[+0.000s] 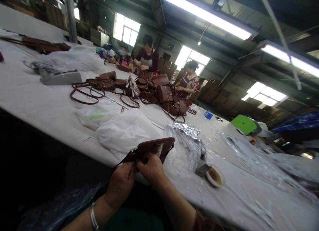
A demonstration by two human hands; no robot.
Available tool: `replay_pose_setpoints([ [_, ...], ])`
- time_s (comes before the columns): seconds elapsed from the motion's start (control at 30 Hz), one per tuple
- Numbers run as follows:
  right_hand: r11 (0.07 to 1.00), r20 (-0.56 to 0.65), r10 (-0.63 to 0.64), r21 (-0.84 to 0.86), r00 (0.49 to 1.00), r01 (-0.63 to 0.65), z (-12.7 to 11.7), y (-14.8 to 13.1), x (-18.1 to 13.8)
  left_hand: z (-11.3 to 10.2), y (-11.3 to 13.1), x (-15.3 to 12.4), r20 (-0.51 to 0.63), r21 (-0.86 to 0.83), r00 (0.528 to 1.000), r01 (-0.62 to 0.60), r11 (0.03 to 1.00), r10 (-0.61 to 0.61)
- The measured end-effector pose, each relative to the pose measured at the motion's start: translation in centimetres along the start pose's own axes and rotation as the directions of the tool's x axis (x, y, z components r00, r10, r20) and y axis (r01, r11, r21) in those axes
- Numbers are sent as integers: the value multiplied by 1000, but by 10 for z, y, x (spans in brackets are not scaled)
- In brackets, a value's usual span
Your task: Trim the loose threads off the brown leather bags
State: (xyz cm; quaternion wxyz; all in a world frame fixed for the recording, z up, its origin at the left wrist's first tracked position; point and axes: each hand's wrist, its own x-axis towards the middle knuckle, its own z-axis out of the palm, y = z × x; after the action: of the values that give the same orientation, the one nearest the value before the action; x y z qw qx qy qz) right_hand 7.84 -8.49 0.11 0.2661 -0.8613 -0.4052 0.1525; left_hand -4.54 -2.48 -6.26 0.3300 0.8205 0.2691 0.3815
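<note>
A small dark red-brown leather bag [154,147] rests at the near edge of the white table [37,101], right in front of me. My left hand [121,185], with a silver bangle on the wrist, pinches the bag's lower left corner. My right hand [151,168] is closed on the bag's bottom edge right beside it. Both hands touch each other at the fingertips. Behind the bag lie a white plastic bag [122,131] and crumpled clear plastic wrap [186,144].
A pile of brown bags with long straps [149,91] lies mid-table. A grey device [59,77] sits at the left, a tape roll [214,176] at the right, a green object [244,124] farther back. Three people [147,56] work at the far end.
</note>
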Motion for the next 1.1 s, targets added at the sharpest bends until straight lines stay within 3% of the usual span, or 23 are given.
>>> replay_pose_setpoints([
  [0.17, 999, -2, -6, 34, 1000, 6, -3, 1, -1, -4, 3, 3, 8, -7, 1000, -17, 1000, 17],
  [0.3, 965, 27, -64, 257, 998, 55, -5, 10, -3, -11, 17, 9, 108, -75, 976, 196, 978, -187],
  [0.5, 924, 39, -135, 365, 990, 111, -5, 22, -12, -15, 29, 15, 203, -204, 872, 484, 851, -446],
  [0.63, 914, 27, -71, 402, 997, 54, 2, 24, -16, -14, 32, 15, 311, -353, 750, 662, 661, -584],
  [0.77, 902, 30, -35, 431, 999, 18, 12, 25, -19, -15, 42, 17, 458, -533, 583, 784, 317, -671],
  [0.9, 857, 28, 23, 514, 999, -34, 20, 26, -17, -19, 51, 21, 596, -568, 408, 823, -4, -691],
  [1.0, 801, 39, 76, 592, 996, -84, 25, 27, -14, -21, 53, 23, 639, -551, 341, 828, -102, -690],
  [1.1, 793, 50, 109, 597, 993, -117, 29, 27, -10, -21, 54, 24, 640, -548, 326, 829, -116, -696],
])
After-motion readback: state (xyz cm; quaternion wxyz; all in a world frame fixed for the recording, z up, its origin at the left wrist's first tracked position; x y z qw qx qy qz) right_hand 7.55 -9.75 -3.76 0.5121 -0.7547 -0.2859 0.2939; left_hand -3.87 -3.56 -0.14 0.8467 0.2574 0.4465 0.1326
